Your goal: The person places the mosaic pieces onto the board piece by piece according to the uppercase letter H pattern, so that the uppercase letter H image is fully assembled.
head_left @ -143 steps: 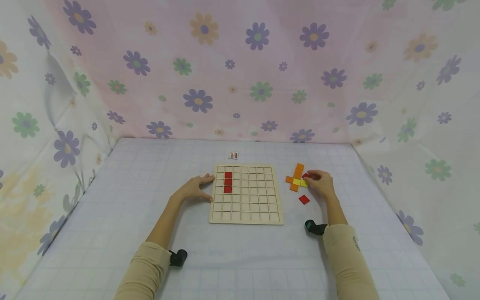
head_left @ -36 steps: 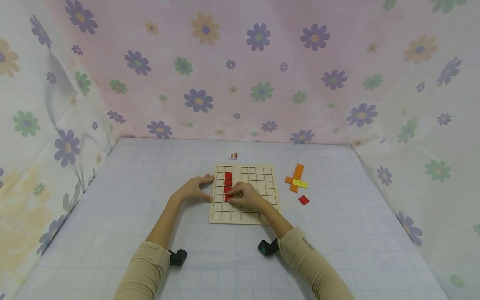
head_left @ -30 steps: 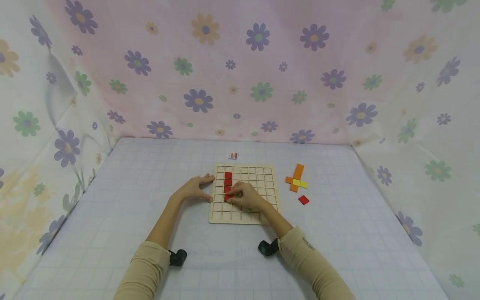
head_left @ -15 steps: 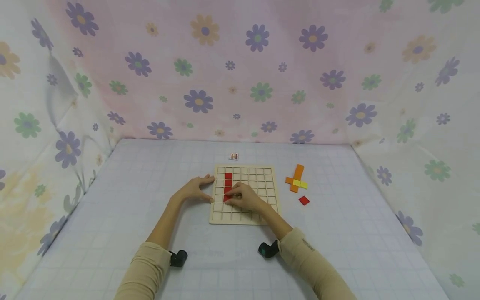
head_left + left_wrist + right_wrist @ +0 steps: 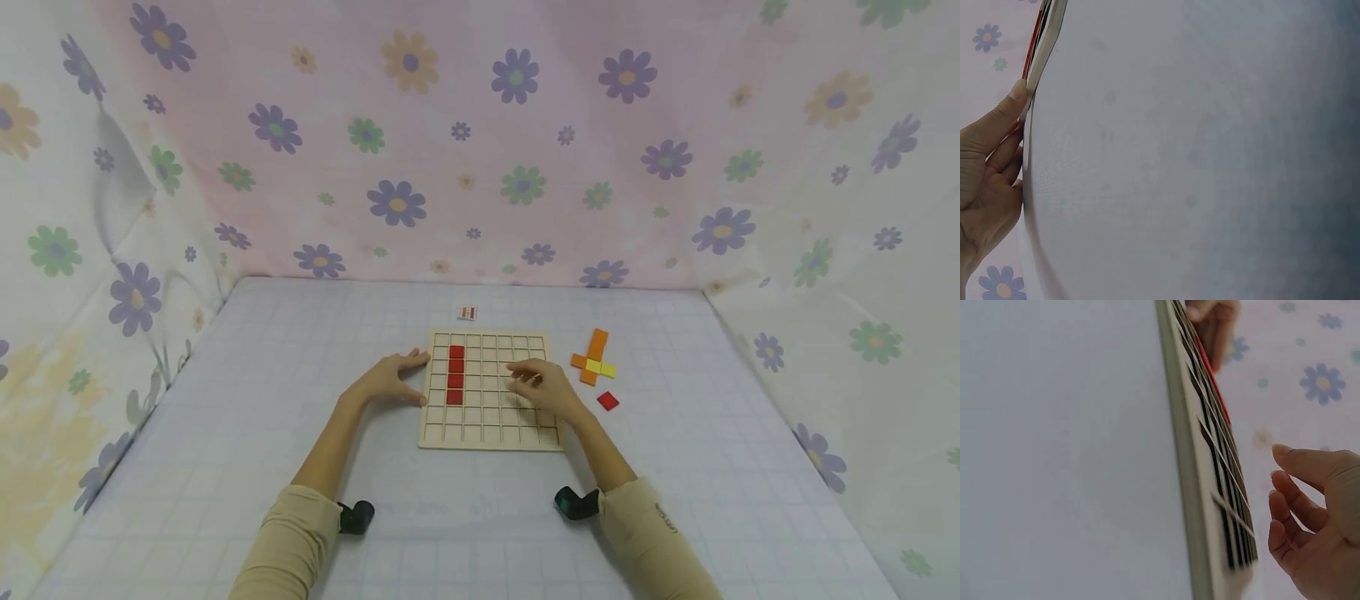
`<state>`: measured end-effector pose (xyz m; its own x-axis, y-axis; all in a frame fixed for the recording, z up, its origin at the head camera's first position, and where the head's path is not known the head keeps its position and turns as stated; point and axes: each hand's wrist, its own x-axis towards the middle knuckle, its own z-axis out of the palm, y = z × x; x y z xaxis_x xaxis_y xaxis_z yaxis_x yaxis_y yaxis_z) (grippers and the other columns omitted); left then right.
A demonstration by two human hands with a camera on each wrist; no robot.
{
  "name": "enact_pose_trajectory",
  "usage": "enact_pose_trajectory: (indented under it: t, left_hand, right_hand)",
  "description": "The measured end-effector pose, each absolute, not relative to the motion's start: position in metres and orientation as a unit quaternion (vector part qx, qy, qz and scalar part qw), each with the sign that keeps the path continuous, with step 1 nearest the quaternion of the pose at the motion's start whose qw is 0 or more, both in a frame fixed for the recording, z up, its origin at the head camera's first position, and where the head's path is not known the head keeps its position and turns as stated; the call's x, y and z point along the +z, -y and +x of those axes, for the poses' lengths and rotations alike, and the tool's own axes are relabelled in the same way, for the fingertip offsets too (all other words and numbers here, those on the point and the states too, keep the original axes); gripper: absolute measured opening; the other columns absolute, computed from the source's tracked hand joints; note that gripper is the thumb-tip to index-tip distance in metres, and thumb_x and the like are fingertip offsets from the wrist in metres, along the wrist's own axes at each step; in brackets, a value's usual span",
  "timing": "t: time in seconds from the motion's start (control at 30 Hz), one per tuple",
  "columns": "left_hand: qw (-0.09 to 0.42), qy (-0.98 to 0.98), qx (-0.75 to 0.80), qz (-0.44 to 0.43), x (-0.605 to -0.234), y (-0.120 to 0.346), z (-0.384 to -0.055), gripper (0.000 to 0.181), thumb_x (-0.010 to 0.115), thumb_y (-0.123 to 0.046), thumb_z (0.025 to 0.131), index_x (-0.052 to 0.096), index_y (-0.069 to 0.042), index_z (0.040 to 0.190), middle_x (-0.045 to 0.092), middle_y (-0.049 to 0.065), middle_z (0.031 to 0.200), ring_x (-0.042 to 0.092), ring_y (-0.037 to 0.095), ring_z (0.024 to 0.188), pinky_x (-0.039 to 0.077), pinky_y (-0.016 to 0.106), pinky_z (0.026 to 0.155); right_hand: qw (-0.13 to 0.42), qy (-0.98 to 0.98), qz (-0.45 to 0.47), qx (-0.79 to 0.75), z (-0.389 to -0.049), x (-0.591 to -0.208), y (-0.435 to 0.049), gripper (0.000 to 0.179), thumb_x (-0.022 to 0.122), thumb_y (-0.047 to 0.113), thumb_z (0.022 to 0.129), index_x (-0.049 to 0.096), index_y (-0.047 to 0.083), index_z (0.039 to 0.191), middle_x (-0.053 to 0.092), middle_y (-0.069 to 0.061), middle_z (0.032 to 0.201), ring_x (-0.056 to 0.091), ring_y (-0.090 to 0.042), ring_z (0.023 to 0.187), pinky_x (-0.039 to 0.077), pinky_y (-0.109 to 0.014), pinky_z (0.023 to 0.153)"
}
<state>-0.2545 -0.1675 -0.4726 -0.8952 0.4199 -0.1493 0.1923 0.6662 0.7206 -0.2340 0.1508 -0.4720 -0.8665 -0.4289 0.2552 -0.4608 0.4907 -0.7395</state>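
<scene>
A square wooden grid board (image 5: 480, 436) lies on the table, with several red square tiles (image 5: 455, 381) seated one below another in its second column from the left. My left hand (image 5: 387, 377) touches the board's left edge with spread thumb and fingers; the left wrist view has the thumb (image 5: 1017, 90) against the board's side. Over the right part of the board hovers my right hand (image 5: 545, 387), its fingers loosely bent. Nothing is between its thumb and fingers in the right wrist view, where the hand (image 5: 1322, 512) is raised above the grid's ridges.
Right of the board lie orange tiles (image 5: 597, 342), two yellow tiles (image 5: 608, 371) and a single red tile (image 5: 608, 401) turned cornerwise. A small printed card (image 5: 467, 313) lies behind the board. Flowered cloth (image 5: 480, 167) walls the table at the back and sides.
My right hand took a red tile from beside the orange ones, set it under the other red tiles in the column, released it and moved back right. The left hand has stayed put.
</scene>
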Motion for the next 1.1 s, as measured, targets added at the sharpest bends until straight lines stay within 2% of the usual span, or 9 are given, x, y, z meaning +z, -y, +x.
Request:
enact_pose_trajectory:
  t: [0.13,0.27,0.4,0.57,0.73,0.87,0.97,1.1]
  left_hand:
    - [0.152,-0.9,0.374,0.168,-0.473,0.169,-0.255,0.087,0.084,-0.027,0.068,0.041,-0.009,0.142,0.028,0.016,0.15,0.018,0.044,0.139,0.014,0.058,0.112]
    - [0.153,-0.899,0.375,0.166,-0.473,0.17,-0.255,0.087,0.084,-0.028,0.068,0.041,-0.009,0.142,0.028,0.016,0.15,0.017,0.044,0.139,0.013,0.059,0.112]
    - [0.154,-0.898,0.376,0.167,-0.473,0.17,-0.255,0.087,0.084,-0.027,0.068,0.042,-0.009,0.141,0.027,0.016,0.15,0.016,0.044,0.139,0.013,0.059,0.112]
    - [0.156,-0.896,0.379,0.169,-0.473,0.17,-0.255,0.087,0.084,-0.027,0.068,0.041,-0.008,0.141,0.027,0.016,0.15,0.016,0.044,0.139,0.013,0.059,0.112]
    - [0.152,-0.896,0.38,0.174,-0.473,0.171,-0.254,0.087,0.084,-0.027,0.068,0.042,-0.006,0.141,0.027,0.017,0.15,0.017,0.045,0.139,0.013,0.059,0.112]
    - [0.144,-0.9,0.366,0.187,-0.473,0.171,-0.253,0.087,0.083,-0.029,0.069,0.042,-0.006,0.141,0.029,0.018,0.149,0.018,0.048,0.137,0.015,0.061,0.111]
    - [0.144,-0.9,0.364,0.19,-0.473,0.171,-0.253,0.087,0.083,-0.03,0.069,0.042,-0.006,0.141,0.029,0.018,0.149,0.018,0.048,0.137,0.014,0.061,0.111]
    - [0.144,-0.9,0.367,0.187,-0.473,0.17,-0.254,0.087,0.084,-0.029,0.068,0.042,-0.005,0.141,0.029,0.018,0.149,0.018,0.048,0.137,0.015,0.06,0.111]
  right_hand:
    - [0.038,0.876,0.205,0.434,-0.231,-0.464,-0.184,0.032,0.069,0.008,0.084,0.064,-0.006,0.112,0.067,-0.018,0.102,0.061,-0.028,0.087,0.051,-0.03,0.071]
    - [0.063,0.891,0.168,0.417,-0.227,-0.462,-0.217,0.033,0.071,0.007,0.082,0.062,-0.009,0.11,0.066,-0.023,0.1,0.061,-0.034,0.087,0.052,-0.042,0.074]
    - [0.034,0.911,0.103,0.397,-0.222,-0.462,-0.247,0.043,0.073,0.013,0.082,0.058,-0.008,0.117,0.062,-0.025,0.108,0.058,-0.038,0.096,0.05,-0.049,0.082]
    - [-0.035,0.931,0.042,0.362,-0.218,-0.467,-0.273,0.052,0.075,0.024,0.081,0.056,-0.005,0.12,0.06,-0.022,0.11,0.055,-0.035,0.1,0.049,-0.044,0.085]
    - [-0.052,0.93,0.05,0.361,-0.216,-0.473,-0.28,0.043,0.075,0.021,0.081,0.06,-0.006,0.11,0.064,-0.017,0.101,0.056,-0.025,0.089,0.049,-0.03,0.077]
    - [-0.046,0.929,0.066,0.361,-0.214,-0.472,-0.281,0.034,0.072,0.01,0.081,0.062,-0.008,0.108,0.065,-0.018,0.1,0.058,-0.025,0.088,0.05,-0.033,0.076]
    - [-0.054,0.93,0.068,0.357,-0.213,-0.471,-0.281,0.035,0.07,0.005,0.079,0.06,-0.009,0.11,0.063,-0.02,0.101,0.058,-0.027,0.089,0.05,-0.037,0.078]
    - [-0.049,0.935,0.066,0.346,-0.213,-0.472,-0.277,0.038,0.07,0.004,0.077,0.059,-0.009,0.111,0.063,-0.02,0.099,0.057,-0.028,0.088,0.051,-0.037,0.077]
